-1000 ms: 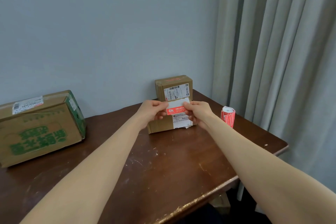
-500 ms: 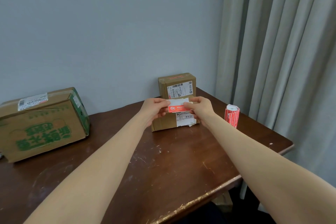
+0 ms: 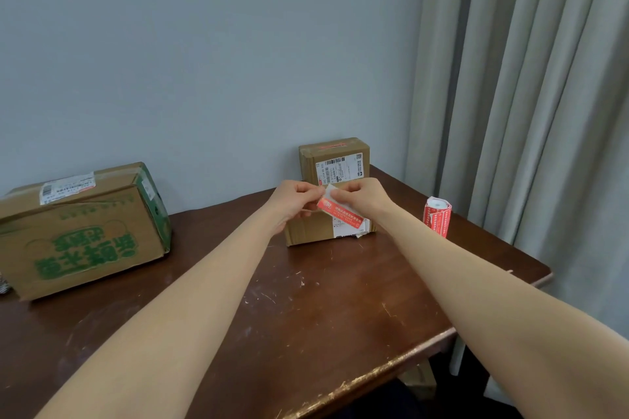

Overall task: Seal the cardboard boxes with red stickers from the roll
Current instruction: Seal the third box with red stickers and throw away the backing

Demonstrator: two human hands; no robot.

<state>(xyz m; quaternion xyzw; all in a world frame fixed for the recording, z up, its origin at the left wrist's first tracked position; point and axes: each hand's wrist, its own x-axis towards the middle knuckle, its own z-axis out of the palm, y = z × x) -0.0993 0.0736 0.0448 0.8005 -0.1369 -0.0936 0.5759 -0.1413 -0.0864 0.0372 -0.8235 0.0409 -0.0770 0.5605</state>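
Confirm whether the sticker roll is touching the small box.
Apart. The head view shows bare table between the sticker roll and the small box.

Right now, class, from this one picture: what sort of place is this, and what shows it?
Probably a room in a home or small office, used for packing parcels: a scratched wooden table in a corner beside long grey curtains, bearing labelled cardboard boxes and a roll of red stickers.

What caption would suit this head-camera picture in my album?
Left hand and right hand hold a red sticker before a small cardboard box; the sticker roll stands on the table.
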